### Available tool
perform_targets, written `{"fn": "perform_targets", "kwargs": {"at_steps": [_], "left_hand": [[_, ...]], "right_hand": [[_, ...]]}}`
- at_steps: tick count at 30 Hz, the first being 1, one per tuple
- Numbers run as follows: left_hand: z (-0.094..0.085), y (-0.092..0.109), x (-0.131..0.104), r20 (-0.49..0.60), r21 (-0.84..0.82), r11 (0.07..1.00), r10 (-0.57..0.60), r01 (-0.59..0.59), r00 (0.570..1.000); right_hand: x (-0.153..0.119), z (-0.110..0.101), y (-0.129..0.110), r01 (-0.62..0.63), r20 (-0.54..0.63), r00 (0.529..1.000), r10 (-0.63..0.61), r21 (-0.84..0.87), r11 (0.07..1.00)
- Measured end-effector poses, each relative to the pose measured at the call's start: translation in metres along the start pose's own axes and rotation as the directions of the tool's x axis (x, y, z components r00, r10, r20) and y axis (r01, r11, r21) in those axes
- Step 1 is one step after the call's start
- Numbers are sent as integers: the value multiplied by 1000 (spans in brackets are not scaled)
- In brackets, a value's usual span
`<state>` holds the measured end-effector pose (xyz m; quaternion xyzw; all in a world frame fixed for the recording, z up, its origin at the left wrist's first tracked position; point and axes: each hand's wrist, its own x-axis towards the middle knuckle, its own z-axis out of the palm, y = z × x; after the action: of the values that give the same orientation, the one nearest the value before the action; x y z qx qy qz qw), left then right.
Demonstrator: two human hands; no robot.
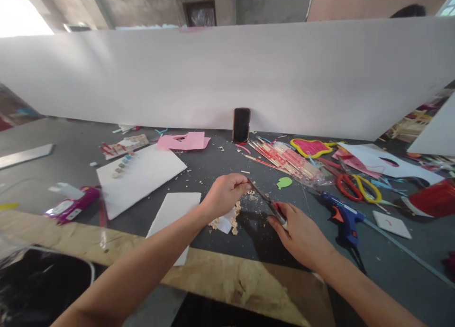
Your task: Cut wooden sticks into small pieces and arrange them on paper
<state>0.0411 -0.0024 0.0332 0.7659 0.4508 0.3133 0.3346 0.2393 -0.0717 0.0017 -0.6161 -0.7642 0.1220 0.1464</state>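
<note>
One hand, my right [300, 230], grips a slim metal tool [261, 194]; my left hand [225, 193] pinches something too small to tell beside its tip.

From here I'm counting one slim tool [263, 194] running from the right fingers [284, 207] to the left fingers [243, 188]. One phone [241, 124] is standing beyond both. One green cutout [284, 182] is lying just past the right fingers; one blue glue gun [345, 219] is lying to their right. Two white sheets [142, 175] are lying near the left fingers, one purple object [73, 206] farther left.
</note>
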Motion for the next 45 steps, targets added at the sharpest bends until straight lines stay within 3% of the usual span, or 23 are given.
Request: {"fn": "perform_targets", "kwargs": {"at_steps": [10,15,22,29,38,45], "left_hand": [[10,-14,0,-72,-158,987,-12,0,997],[12,-21,-3,-110,-102,993,44,-56,993],[10,-24,-6,-47,-125,992,0,-6,999],[9,-23,-8,-12,-172,985,-31,28,999],[11,-24,-11,-32,-158,986,-51,46,998],[14,-27,-10,-51,-261,963,-76,60,996]], "right_hand": [[12,1,4,-5,-94,995,-10,-156,988],[12,9,8,18,-80,996,-33,-180,984],[12,16,11,27,-33,999,-36,-248,968],[11,17,12,26,-60,997,-45,-286,958],[9,18,17,28,-56,997,-47,-302,953],[11,18,17,-14,-92,996,-16,-323,946]]}}
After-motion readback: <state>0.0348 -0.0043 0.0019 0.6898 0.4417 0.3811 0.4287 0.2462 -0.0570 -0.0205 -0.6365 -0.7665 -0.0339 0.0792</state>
